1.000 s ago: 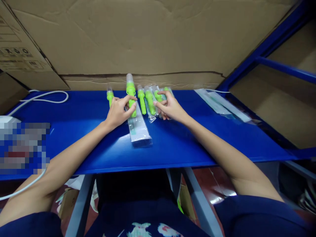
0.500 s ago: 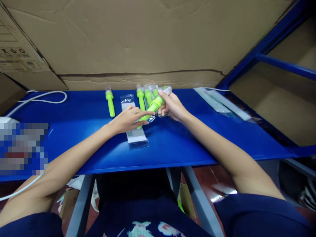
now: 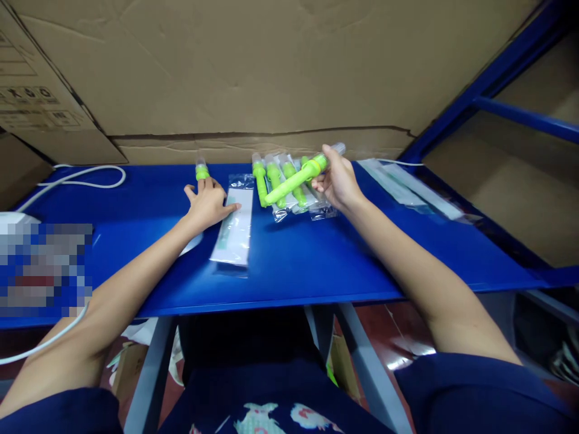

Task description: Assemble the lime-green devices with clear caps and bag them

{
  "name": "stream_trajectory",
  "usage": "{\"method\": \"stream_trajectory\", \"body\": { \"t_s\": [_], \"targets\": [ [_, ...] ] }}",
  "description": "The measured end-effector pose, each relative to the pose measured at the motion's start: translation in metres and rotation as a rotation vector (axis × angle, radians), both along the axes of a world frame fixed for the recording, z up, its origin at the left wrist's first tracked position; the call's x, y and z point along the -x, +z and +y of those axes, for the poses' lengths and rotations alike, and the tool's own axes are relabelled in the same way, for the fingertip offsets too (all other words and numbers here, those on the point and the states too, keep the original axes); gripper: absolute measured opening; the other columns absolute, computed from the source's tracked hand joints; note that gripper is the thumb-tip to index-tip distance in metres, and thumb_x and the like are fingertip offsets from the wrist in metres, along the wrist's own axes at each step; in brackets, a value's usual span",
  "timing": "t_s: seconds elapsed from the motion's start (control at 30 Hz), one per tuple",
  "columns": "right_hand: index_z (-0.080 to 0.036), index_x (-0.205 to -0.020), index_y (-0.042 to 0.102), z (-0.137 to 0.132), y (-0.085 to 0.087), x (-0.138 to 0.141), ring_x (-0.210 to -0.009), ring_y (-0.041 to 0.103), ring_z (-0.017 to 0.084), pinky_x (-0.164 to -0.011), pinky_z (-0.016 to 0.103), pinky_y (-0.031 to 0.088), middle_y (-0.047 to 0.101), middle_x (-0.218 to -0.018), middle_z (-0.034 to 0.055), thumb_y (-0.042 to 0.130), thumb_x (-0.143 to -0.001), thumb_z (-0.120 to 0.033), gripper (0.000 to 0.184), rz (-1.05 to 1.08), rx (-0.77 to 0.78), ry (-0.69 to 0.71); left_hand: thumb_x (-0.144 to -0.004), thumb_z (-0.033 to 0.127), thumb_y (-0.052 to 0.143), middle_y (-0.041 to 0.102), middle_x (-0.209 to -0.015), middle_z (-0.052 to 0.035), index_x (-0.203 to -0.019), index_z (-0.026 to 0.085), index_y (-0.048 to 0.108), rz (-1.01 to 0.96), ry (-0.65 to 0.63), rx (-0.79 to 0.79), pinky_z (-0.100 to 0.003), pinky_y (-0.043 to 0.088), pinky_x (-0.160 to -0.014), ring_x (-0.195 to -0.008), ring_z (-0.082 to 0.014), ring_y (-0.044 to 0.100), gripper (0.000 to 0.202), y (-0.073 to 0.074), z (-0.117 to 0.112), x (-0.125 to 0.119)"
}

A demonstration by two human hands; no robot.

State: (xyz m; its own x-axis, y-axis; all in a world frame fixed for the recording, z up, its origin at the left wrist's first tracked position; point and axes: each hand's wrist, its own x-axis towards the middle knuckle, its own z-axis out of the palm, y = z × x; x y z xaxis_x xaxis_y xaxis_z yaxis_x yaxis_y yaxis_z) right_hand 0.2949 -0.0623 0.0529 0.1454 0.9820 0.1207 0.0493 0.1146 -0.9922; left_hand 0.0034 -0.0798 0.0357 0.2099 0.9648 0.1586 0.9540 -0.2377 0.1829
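My right hand is closed around the clear head end of a bright green torch-like stick, tilted with its handle pointing down and left. Behind it lie several similar green sticks, at least some in clear bags. On the left, my left hand reaches over another green stick, its fingers apart and hiding the handle. The left thumb stretches over a flat clear plastic bag holding a white sheet; whether it presses on the bag I cannot tell.
Long clear bags lie at the right of the blue table. A white cable loops at the back left, near a white object. A cardboard wall closes the back, and a blue frame bar runs on the right.
My left hand has left the held stick and moved left to the lone green stick. My right hand has drawn its stick up and right. The flat bag has turned slightly.
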Motion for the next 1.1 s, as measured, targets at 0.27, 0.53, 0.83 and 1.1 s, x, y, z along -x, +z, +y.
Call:
{"method": "stream_trajectory", "body": {
  "t_s": [0.27, 0.53, 0.83, 1.1],
  "targets": [
    [-0.027, -0.117, 0.049, 0.002, 0.003, 0.001, -0.085, 0.071, 0.023, -0.057, 0.033, 0.053, 0.072, -0.105, 0.0095, 0.043, -0.078, -0.096, 0.079, -0.017, -0.006, -0.06, -0.081, 0.034, 0.08, 0.067, -0.132, -0.0214, -0.089, 0.012, 0.068, -0.177, -0.096, 0.105, -0.071, 0.032, -0.103, -0.13, -0.0442, 0.048, 0.027, 0.0, 0.02, 0.015],
    [-0.028, -0.109, 0.045, -0.005, 0.008, 0.006, -0.088, 0.071, 0.023, -0.058, 0.034, 0.051, 0.069, -0.121, 0.0116, 0.033, -0.081, -0.094, 0.072, -0.058, 0.025, -0.055, -0.087, 0.04, 0.077, 0.076, -0.1, -0.0087, -0.103, 0.014, 0.057, -0.281, -0.104, 0.158, -0.055, 0.033, -0.096, -0.095, -0.0282, 0.064, 0.036, 0.012, 0.009, 0.007],
    [-0.031, -0.13, 0.046, -0.007, 0.006, 0.012, -0.087, 0.074, 0.023, -0.059, 0.032, 0.055, 0.071, -0.115, 0.0093, 0.043, -0.083, -0.094, 0.079, -0.037, -0.029, -0.033, -0.08, 0.036, 0.083, 0.075, -0.08, -0.0044, -0.118, 0.011, 0.065, -0.502, -0.176, 0.329, -0.033, 0.041, -0.065, -0.066, -0.0139, 0.056, 0.049, 0.019, 0.006, 0.003],
    [-0.035, -0.128, 0.044, 0.023, -0.02, -0.012, -0.084, 0.074, 0.022, -0.057, 0.032, 0.055, 0.071, -0.114, 0.0082, 0.051, -0.083, -0.092, 0.073, 0.085, -0.169, 0.077, -0.077, 0.038, 0.083, 0.069, -0.07, -0.0025, -0.107, 0.009, 0.072, -0.627, -0.298, 0.461, -0.024, 0.033, -0.055, -0.059, -0.0096, 0.053, 0.043, 0.018, 0.008, 0.002]
  ]
}}
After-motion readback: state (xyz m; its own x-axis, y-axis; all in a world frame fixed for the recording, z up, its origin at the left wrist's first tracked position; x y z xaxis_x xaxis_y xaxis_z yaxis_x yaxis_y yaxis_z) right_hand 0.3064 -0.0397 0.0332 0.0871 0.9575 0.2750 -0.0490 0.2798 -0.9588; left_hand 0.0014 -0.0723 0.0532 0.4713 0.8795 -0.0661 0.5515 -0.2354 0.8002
